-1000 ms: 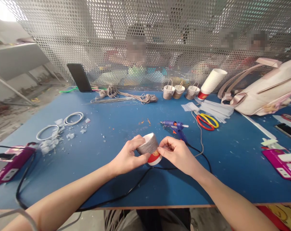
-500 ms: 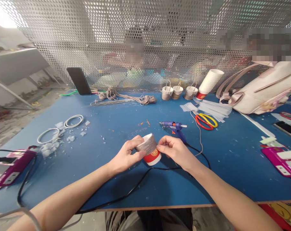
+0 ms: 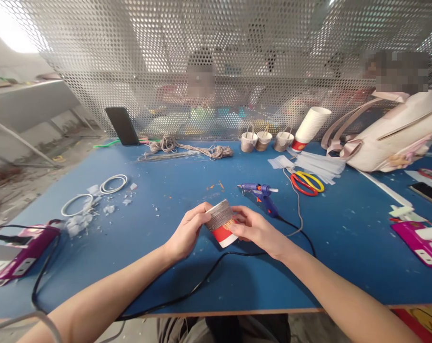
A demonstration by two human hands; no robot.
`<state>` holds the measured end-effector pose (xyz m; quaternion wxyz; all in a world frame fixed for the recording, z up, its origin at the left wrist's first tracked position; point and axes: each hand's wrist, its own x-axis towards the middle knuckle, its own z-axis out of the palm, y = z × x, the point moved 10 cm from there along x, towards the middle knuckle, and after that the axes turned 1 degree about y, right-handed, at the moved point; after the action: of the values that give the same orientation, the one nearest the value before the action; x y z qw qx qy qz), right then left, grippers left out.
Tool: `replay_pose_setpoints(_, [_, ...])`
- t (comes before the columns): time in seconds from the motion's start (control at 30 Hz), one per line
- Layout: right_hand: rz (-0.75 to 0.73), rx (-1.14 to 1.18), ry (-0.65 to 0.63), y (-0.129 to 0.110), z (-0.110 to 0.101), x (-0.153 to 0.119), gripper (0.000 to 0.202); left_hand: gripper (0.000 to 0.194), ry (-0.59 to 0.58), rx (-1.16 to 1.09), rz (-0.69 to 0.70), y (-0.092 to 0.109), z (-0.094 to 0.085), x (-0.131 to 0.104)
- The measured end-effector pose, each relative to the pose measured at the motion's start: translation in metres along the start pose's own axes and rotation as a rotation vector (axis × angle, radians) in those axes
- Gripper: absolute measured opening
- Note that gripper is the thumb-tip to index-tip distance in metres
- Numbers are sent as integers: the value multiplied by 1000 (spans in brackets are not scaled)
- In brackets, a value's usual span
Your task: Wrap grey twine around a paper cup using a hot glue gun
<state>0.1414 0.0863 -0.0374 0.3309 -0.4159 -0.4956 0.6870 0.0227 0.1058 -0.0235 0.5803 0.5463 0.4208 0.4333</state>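
Note:
A red and white paper cup (image 3: pixel 223 225), its upper part wound with grey-brown cord, is tilted above the blue table. My left hand (image 3: pixel 190 227) grips it at the rim on the left, thumb on the cord. On the right side, my right hand (image 3: pixel 253 228) has its thumb and fingers closed on the cup's red lower part. Beyond the hands lies a blue glue gun (image 3: pixel 260 193), its black cable running towards me. A strand of cord (image 3: pixel 299 209) leads from near my right hand back to the scissors (image 3: pixel 307 183).
Cord-wrapped cups (image 3: pixel 249 141) and a stack of paper cups (image 3: pixel 311 127) stand by the perforated screen. Cord bundles (image 3: pixel 216 151), a phone (image 3: pixel 123 126), white rings (image 3: pixel 113 184), translucent strips (image 3: pixel 317 163) and a backpack (image 3: pixel 390 136) surround the work. Purple power strips (image 3: pixel 30 257) sit at both sides.
My right hand has moved from pinching beside the cup to holding its red lower part. My left thumb has shifted up onto the cord, and the cup has turned so its inside shows less.

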Motion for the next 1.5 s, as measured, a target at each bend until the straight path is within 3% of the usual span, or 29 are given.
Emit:
replay_pose_setpoints(0.07, [-71,-28,-4,-3,0,1,50,20,-6,157,22,7,-1,1])
replay_pose_setpoints(0.2, [-218,-238,168,-12,-14,-1,48,28,23,457,120,30,-1,0])
replay_pose_setpoints(0.33, [-294,-451,285,-21,-18,-6,51,34,-15,553,160,37,7,-2])
replay_pose_setpoints(0.47, [-368,-648,338,-30,-15,-11,49,25,-12,635,238,41,14,-5])
replay_pose_setpoints(0.87, [-582,-937,423,-54,-3,-29,41,7,47,652,301,47,14,-10])
replay_pose_setpoints(0.97, [-726,-983,494,-67,-1,-40,27,6,74,634,274,44,11,-9])
replay_pose_setpoints(1.1, [-871,-1055,484,-75,9,-49,7,5,82,625,237,40,10,-8])
replay_pose_setpoints(1.5, [-857,-1000,467,-78,9,-51,15,26,-42,598,189,37,18,-9])
